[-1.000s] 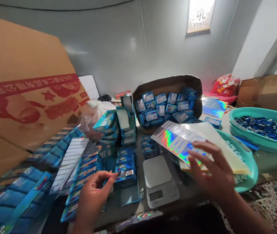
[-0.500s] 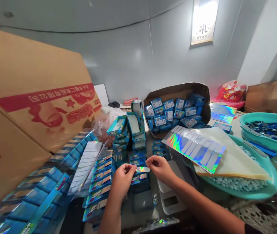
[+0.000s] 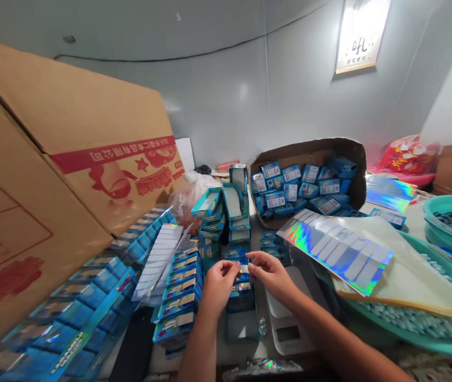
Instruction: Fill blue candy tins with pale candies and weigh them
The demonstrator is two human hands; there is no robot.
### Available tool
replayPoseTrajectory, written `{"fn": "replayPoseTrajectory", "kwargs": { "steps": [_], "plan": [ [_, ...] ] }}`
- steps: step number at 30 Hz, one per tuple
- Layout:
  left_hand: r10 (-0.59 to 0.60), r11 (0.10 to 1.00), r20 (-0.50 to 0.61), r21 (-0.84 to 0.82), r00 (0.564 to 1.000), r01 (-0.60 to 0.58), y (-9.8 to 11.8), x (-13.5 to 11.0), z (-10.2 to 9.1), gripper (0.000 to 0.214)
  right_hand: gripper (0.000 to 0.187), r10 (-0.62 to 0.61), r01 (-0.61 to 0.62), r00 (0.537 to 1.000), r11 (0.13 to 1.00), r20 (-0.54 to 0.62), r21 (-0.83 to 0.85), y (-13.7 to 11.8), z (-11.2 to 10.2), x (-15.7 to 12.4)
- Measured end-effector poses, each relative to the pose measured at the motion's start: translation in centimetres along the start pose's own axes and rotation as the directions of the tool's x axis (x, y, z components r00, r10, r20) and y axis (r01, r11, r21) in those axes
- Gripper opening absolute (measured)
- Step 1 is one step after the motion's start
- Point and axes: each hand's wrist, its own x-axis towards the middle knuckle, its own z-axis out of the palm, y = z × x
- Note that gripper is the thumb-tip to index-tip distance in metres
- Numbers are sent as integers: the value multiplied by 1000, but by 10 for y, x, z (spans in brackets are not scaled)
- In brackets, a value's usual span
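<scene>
Between my hands is a short, shiny rainbow sticker strip (image 3: 244,269). My left hand (image 3: 218,286) pinches its left end with thumb and forefinger. At its right end, the fingers of my right hand (image 3: 272,277) are closed on the strip. Right below it stand small blue candy boxes (image 3: 241,298) in a display tray, partly covered by my hands. To the left of my left hand runs a row of blue boxes with tan tops (image 3: 181,286). Sheets of white label strips (image 3: 156,260) lean beside that row.
A carton (image 3: 309,154) full of blue boxes stands behind. Stacked display trays (image 3: 234,204) are left of it. At right, a teal basin (image 3: 413,339) of wrapped pieces carries paper and a holographic sheet (image 3: 337,249). A white scale (image 3: 289,323) lies near my right forearm. A large cardboard box (image 3: 102,116) rises at left.
My right hand has come in to the strip's right end, and the strip shows less between the hands. The view has turned left, so everything appears further right.
</scene>
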Motion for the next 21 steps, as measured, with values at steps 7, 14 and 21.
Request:
{"fn": "replayPoseTrajectory", "kwargs": {
  "steps": [7,14,21],
  "plan": [
    [-19,987,-29,156,999,23,0,5,-2,47,24,9,-9,999,1000,-52,3,-1,1,6],
    [53,875,-93,484,994,-2,9,4,-1,24,18,9,-6,995,1000,-95,24,18,3,11],
    [59,807,-54,591,997,-16,0,14,-3,26,15,38,-37,995,999,-94,9,28,2,17]
  ]
}}
